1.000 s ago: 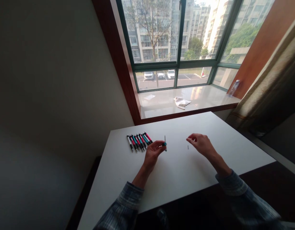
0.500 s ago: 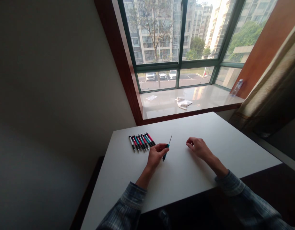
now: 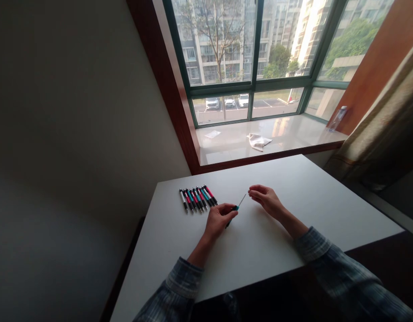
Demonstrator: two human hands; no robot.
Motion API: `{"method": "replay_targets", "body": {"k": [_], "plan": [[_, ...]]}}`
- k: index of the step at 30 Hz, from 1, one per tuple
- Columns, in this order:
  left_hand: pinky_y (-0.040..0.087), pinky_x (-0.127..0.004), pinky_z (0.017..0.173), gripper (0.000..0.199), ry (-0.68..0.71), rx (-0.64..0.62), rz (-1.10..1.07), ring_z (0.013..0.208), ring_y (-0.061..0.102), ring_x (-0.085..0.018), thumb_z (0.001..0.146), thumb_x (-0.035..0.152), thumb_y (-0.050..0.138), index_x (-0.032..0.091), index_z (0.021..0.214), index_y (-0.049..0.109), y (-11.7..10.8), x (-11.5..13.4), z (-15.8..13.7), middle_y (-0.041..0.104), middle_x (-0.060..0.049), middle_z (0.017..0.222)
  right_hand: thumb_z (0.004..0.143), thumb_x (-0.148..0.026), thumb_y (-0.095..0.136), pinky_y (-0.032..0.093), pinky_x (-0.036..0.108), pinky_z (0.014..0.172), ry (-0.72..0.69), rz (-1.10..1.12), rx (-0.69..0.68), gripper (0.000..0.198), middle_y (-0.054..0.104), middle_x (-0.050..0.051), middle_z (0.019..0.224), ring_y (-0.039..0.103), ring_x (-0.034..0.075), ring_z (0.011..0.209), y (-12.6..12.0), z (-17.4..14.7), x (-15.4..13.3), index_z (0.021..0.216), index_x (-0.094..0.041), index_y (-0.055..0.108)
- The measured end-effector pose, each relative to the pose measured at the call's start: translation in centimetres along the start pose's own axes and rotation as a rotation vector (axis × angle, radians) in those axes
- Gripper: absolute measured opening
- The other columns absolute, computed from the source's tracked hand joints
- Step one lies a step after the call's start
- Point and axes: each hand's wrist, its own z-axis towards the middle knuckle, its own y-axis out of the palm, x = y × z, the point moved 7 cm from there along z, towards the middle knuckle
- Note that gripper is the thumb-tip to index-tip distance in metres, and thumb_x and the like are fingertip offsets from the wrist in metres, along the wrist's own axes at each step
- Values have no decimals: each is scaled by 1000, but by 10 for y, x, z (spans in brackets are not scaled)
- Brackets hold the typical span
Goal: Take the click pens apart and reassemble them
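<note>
Between the thumb and fingers of my left hand [image 3: 216, 220] is a teal and black pen barrel [image 3: 229, 221], tilted up to the right. A thin refill [image 3: 242, 200] sticks out of its upper end. Close to the refill's tip is my right hand [image 3: 266, 200], its fingertips brought together; anything tiny between them is too small to make out. Left of my left hand, several click pens [image 3: 196, 199] in white, red and teal with black grips lie side by side in a slanting row.
The white table [image 3: 276, 250] reaches to the window sill [image 3: 223, 152]. A crumpled white cloth [image 3: 259, 141] and a paper piece [image 3: 213, 134] lie on the sill, with a clear bottle [image 3: 338, 119] at its right. A curtain [image 3: 377, 107] hangs at the right.
My right hand has moved left to the refill's tip, fingertips together. The pen barrel in my left hand has tilted further to the right. The row of pens stays put.
</note>
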Motion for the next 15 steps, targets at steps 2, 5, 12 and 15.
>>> {"method": "replay_targets", "body": {"k": [2,5,12,15], "plan": [[52,-30,67,31,3,-4,9,75,71,-21,68,34,88,16,93,83,0,1,0,80,-9,85,66,-41,92,54,36,86,-19,26,6,41,78,7,95,71,21,90,2,-2,-3,96,-20,74],[53,-30,69,29,13,-13,17,76,71,-21,69,33,87,17,93,83,1,3,0,80,-9,87,68,-38,92,54,36,87,-59,45,-2,38,78,6,96,72,22,93,6,-5,-10,97,-21,73],[54,-31,71,27,2,-28,33,77,71,-21,71,33,86,17,92,83,3,7,-1,80,-9,89,69,-33,92,55,35,90,-89,76,-32,36,78,5,95,73,22,95,11,-3,-13,98,-21,73],[55,-30,71,27,4,-27,37,77,72,-21,70,33,86,17,92,82,4,7,0,81,-9,88,68,-34,93,55,37,92,-96,60,-63,36,78,4,95,73,23,97,13,-2,-10,96,-22,74]]}}
